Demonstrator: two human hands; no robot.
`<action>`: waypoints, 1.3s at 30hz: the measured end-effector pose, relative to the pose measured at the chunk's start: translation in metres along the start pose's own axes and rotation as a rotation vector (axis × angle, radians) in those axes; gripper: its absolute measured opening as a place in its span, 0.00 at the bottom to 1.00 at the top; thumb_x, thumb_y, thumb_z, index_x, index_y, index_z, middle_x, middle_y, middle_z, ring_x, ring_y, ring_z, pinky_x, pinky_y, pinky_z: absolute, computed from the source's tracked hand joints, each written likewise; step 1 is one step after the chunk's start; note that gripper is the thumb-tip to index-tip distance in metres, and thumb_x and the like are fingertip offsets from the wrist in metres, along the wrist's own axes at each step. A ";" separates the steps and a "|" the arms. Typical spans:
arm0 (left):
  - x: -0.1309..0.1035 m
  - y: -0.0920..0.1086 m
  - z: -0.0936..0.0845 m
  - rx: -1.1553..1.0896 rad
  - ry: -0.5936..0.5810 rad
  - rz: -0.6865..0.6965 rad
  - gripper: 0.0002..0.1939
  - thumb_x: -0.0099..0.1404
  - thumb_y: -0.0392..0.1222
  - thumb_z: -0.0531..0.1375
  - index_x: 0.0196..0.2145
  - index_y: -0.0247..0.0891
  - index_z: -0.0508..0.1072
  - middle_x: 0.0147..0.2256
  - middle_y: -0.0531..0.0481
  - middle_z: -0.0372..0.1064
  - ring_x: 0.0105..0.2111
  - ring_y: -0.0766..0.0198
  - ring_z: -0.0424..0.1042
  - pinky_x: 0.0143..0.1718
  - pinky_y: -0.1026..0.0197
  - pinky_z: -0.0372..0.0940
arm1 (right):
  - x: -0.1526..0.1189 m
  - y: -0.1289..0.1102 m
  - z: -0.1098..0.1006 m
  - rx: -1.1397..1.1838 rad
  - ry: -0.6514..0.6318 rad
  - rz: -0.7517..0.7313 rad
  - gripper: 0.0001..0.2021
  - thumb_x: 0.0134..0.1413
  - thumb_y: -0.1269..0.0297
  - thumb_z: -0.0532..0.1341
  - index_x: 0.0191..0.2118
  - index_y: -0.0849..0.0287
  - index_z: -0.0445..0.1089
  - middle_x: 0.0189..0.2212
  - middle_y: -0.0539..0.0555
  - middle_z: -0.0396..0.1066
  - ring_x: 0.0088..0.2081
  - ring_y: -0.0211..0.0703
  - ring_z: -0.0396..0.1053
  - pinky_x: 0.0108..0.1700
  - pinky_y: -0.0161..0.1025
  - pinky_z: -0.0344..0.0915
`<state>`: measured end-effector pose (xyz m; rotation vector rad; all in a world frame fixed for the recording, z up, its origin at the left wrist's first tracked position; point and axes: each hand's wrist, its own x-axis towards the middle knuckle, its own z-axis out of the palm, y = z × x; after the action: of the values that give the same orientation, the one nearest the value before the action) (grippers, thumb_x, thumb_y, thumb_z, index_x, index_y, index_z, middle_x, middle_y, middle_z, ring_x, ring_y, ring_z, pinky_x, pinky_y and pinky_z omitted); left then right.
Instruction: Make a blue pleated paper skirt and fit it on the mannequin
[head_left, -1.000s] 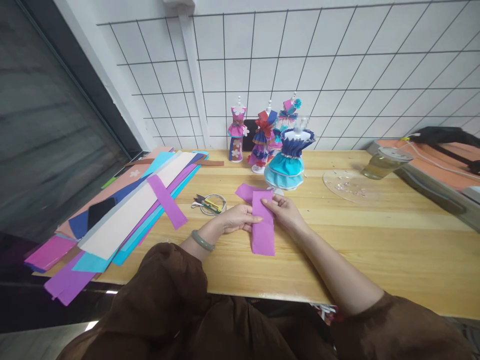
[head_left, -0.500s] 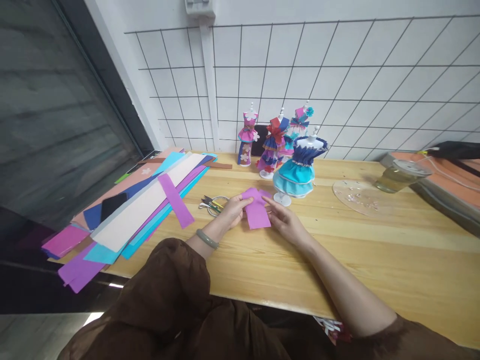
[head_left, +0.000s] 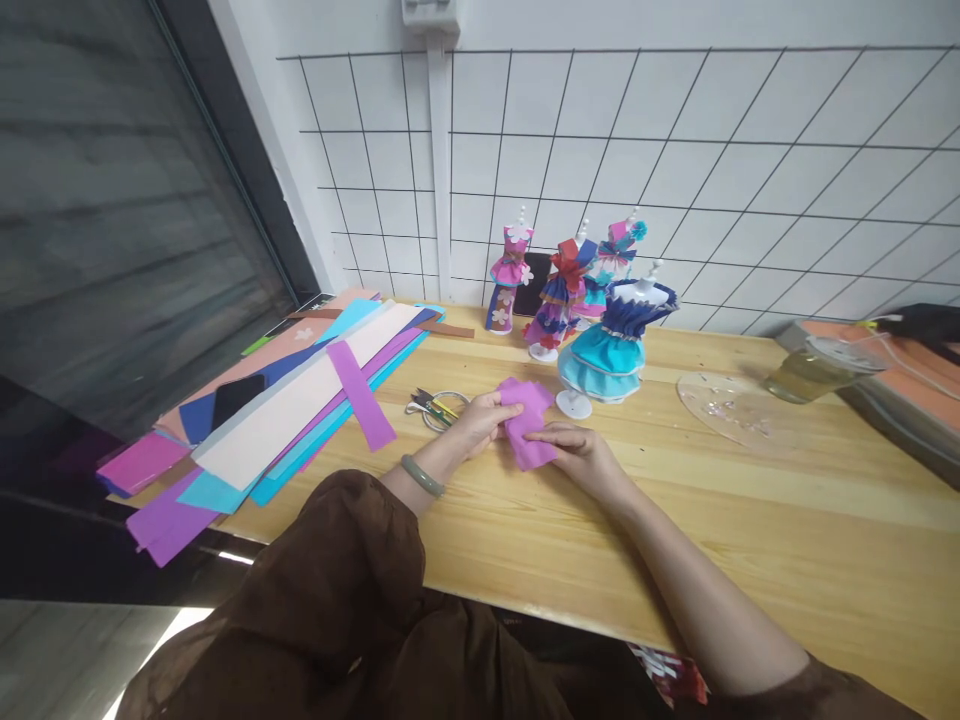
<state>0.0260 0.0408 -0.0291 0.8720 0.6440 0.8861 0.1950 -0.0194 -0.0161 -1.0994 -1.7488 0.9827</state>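
Observation:
A piece of purple crepe paper (head_left: 529, 420) is held above the table between both hands. My left hand (head_left: 486, 420) pinches its left side, thumb on top. With thumb and fingers, my right hand (head_left: 579, 452) grips its lower right part, and the sheet bends there. Just left of my left hand lie scissors (head_left: 427, 402) and a yellow pencil-like tool, partly overlapping a ring. A small dress form in a navy and turquoise paper dress (head_left: 607, 350) stands right behind the hands. A loose purple strip (head_left: 361, 395) rests on the paper pile to the left.
Coloured paper sheets (head_left: 285, 400) are heaped at the left with a dark phone (head_left: 238, 398) on them. More dressed forms (head_left: 562, 295) stand near the tiled wall. At the right are a clear round plate (head_left: 724, 408) with small bits and a lidded cup (head_left: 814, 370).
My right hand has moved from the purple paper's upper right edge down to its lower part, and the paper now bends. The view has shifted slightly left.

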 end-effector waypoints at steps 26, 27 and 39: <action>-0.003 0.008 0.003 -0.046 -0.008 0.124 0.20 0.53 0.32 0.63 0.45 0.35 0.70 0.41 0.46 0.72 0.37 0.66 0.72 0.39 0.64 0.65 | -0.005 -0.008 0.007 -0.001 -0.106 0.065 0.12 0.48 0.58 0.63 0.38 0.56 0.78 0.32 0.55 0.76 0.30 0.42 0.70 0.33 0.39 0.67; -0.002 0.008 0.003 -0.060 -0.008 0.140 0.20 0.52 0.32 0.63 0.45 0.36 0.70 0.40 0.46 0.73 0.36 0.66 0.71 0.39 0.65 0.64 | -0.006 -0.008 0.007 -0.009 -0.115 0.070 0.13 0.48 0.57 0.63 0.37 0.57 0.78 0.31 0.55 0.76 0.30 0.42 0.69 0.33 0.38 0.66; -0.003 0.005 0.002 -0.080 -0.073 0.148 0.22 0.50 0.32 0.64 0.44 0.38 0.70 0.39 0.47 0.72 0.33 0.67 0.71 0.36 0.64 0.63 | -0.005 -0.004 0.009 -0.060 -0.180 0.097 0.19 0.50 0.50 0.59 0.22 0.62 0.71 0.27 0.54 0.70 0.29 0.40 0.64 0.31 0.36 0.60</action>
<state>0.0245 0.0392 -0.0234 0.8836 0.4818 1.0013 0.1869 -0.0270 -0.0169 -1.1741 -1.8938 1.1243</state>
